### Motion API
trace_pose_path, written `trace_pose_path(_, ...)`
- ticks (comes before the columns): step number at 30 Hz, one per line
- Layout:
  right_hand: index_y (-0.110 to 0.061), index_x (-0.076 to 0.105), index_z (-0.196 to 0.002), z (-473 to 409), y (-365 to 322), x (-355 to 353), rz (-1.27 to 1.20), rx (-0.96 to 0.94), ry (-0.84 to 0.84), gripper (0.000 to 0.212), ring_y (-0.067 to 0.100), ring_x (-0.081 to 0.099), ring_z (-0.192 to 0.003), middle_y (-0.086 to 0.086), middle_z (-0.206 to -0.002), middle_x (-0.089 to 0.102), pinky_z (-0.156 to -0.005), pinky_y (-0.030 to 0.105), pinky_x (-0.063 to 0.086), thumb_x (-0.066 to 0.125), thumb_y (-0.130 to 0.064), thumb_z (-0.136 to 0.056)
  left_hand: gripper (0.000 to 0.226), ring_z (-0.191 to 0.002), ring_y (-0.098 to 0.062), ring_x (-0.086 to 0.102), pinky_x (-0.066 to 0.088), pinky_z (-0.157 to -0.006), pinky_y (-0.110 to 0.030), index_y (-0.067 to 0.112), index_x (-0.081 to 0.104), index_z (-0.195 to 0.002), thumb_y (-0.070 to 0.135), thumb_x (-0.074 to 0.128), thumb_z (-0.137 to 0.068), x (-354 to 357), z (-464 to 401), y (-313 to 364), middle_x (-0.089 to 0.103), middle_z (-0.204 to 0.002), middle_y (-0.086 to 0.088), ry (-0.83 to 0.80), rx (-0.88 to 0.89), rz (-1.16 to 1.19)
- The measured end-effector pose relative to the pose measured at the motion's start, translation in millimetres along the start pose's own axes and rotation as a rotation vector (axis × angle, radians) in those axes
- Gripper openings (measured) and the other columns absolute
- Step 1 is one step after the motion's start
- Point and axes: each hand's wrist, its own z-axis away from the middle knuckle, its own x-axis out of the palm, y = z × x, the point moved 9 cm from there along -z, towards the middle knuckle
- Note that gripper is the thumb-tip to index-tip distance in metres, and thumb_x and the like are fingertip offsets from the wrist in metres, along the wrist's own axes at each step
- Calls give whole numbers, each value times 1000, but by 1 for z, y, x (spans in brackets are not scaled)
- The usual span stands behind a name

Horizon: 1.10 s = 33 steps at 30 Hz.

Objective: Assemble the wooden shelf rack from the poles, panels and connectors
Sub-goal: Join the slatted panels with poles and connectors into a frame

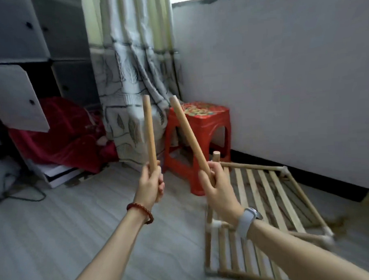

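Note:
My left hand (152, 183) grips the lower end of a wooden pole (149, 128) that stands nearly upright. My right hand (216, 186) grips a second wooden pole (187, 131), which leans up and to the left. The two poles are apart, in the air above the floor. On the floor at the right lies the partly built rack (273, 201): slatted wooden panels framed by poles and joined by white corner connectors (283, 169). A short pole end (216, 156) sticks up from its far corner, just behind my right hand.
A red plastic stool (202, 126) stands beyond my hands, next to a patterned curtain (130, 83). A grey cabinet (27, 51) with an open door and red fabric (58, 134) fills the left. The white wall (282, 82) runs along the right. Grey wood floor (67, 240) lies in front.

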Motion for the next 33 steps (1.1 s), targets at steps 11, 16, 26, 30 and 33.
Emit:
trace_pose_path(11,-31,43,-100,-77,-24,-217,-59,-28,411,13,11,44,-54,-2,-67,45,-51,27,42,45,-18,-97,16,-79,-13,63,48,-75,-28,19,51,-86,6,49,-95,234,-18,152,62,-82,1,-221,200,250)
trace_pose_path(16,-14,38,-102,-94,72,-268,-47,197,570,11,14,47,-65,-1,-78,46,-57,26,39,43,-7,-95,5,-79,-11,58,50,-76,-27,19,57,-96,15,57,-92,304,-56,86,62,-89,1,-117,201,50)
trace_pose_path(26,-7,43,-117,-117,262,-301,83,414,729,21,21,49,-85,4,-94,50,-73,28,34,46,-11,-96,25,-102,-23,61,45,-92,-31,13,60,-115,24,54,-93,284,-158,-102,67,-107,-5,303,44,-258)
trace_pose_path(30,-14,44,-122,-136,306,-294,14,424,777,25,10,48,-72,0,-92,52,-66,19,32,46,-17,-97,27,-103,-22,60,43,-92,-27,13,59,-117,23,54,-93,262,-194,-131,66,-109,-6,380,62,-300)
trace_pose_path(33,-15,44,-121,-145,330,-289,-31,444,780,25,11,52,-77,1,-96,56,-71,24,35,46,-19,-97,30,-105,-26,59,44,-96,-35,13,58,-122,20,53,-93,247,-213,-149,65,-111,-10,383,30,-361)
